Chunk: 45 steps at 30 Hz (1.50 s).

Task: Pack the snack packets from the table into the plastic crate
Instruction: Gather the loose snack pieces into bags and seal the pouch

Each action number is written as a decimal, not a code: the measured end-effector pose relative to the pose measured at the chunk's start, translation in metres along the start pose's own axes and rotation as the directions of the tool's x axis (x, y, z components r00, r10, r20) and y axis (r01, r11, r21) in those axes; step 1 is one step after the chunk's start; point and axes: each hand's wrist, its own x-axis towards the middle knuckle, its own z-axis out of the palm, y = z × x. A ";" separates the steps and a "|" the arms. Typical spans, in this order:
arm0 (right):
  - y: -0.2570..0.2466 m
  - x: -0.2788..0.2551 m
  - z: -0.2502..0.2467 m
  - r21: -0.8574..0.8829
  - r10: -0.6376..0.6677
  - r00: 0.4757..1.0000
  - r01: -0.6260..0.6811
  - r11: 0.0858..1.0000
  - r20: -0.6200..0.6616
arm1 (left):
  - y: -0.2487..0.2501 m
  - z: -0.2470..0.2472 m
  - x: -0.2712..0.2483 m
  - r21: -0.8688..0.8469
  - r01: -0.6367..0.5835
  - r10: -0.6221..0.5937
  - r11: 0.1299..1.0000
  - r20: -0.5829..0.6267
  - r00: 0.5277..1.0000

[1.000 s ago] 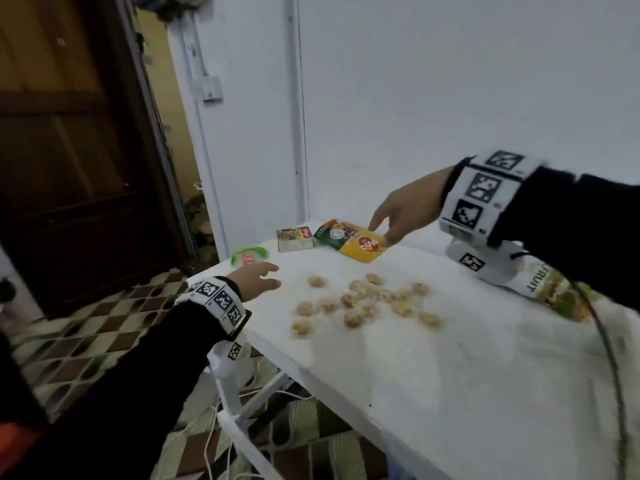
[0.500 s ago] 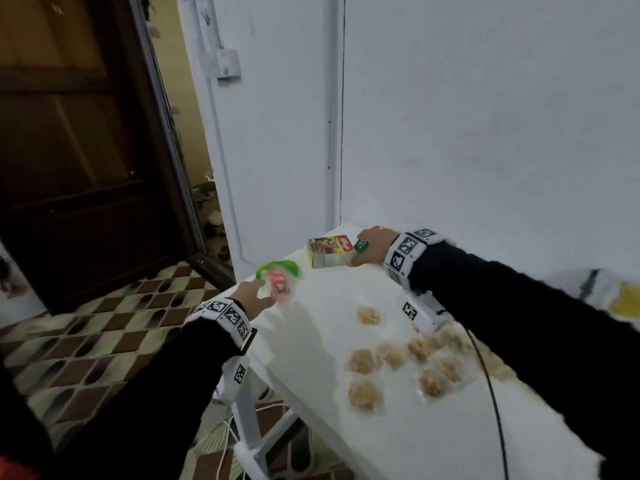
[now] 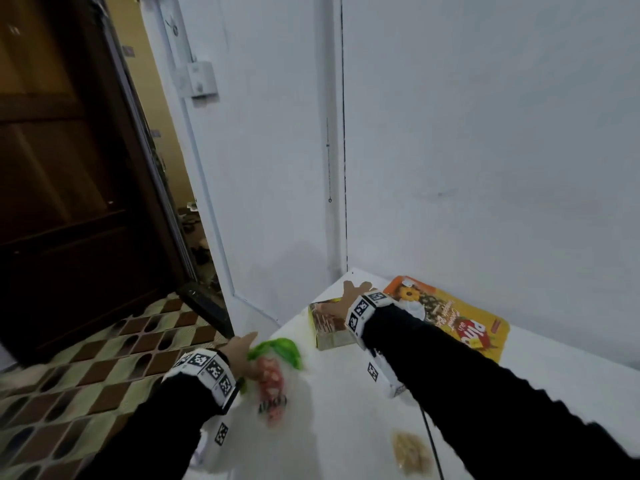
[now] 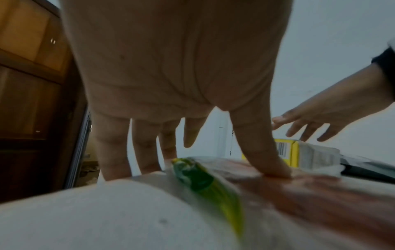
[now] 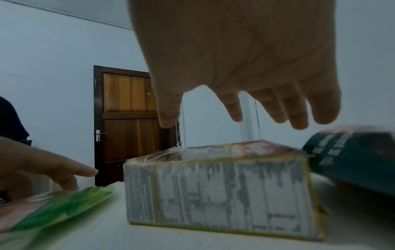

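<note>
From the head camera I see my left hand (image 3: 239, 355) at about 8 o'clock, fingers stretched out over the near corner of the white table (image 3: 346, 427), lying on a clear packet with a green top and red print (image 3: 273, 379); my right hand (image 3: 346, 299) sits toward 1 o'clock from it, fingers fanned wide above a small yellow-edged box (image 3: 329, 327); just beyond that arm, at 3 o'clock of the box, lies a large orange and yellow pouch (image 3: 460, 327) against the wall; one small pale snack packet (image 3: 410, 452) rests at 5 o'clock near the frame's bottom; I cannot find the crate in any view.

From the left wrist camera my left hand (image 4: 175, 76) is spread, its thumb (image 4: 262, 152) pressing down on the blurred packet (image 4: 213, 186), the other fingers straight past the table edge; the right hand (image 4: 320, 115) hovers at 2 o'clock over the box (image 4: 299, 155).

From the right wrist camera my right hand (image 5: 239, 59) hangs open and splayed just above the box (image 5: 218, 189), not touching it as far as I can tell; the pouch (image 5: 352, 159) leans in at 3 o'clock; the left hand (image 5: 42, 165) and green-topped packet (image 5: 59, 208) show at 8 o'clock.
</note>
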 end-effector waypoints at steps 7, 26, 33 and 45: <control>-0.009 0.001 0.014 -0.005 0.014 1.000 -0.014 1.000 -0.002 | 0.021 -0.021 -0.032 -0.021 -0.049 0.049 0.999 0.001 0.999; 0.011 -0.167 -0.039 -0.254 -0.136 0.991 0.133 0.958 0.008 | 0.042 -0.048 -0.154 -0.428 -0.374 0.277 0.823 -0.274 0.921; 0.063 -0.304 -0.069 -0.257 -0.206 0.979 0.198 0.946 -0.003 | 0.105 -0.054 -0.252 -0.436 -0.603 0.486 0.668 -0.357 0.798; 0.188 -0.501 -0.134 -0.087 0.011 0.997 -0.017 0.996 -0.075 | 0.281 -0.030 -0.403 -0.398 -0.896 0.795 0.197 -0.471 0.383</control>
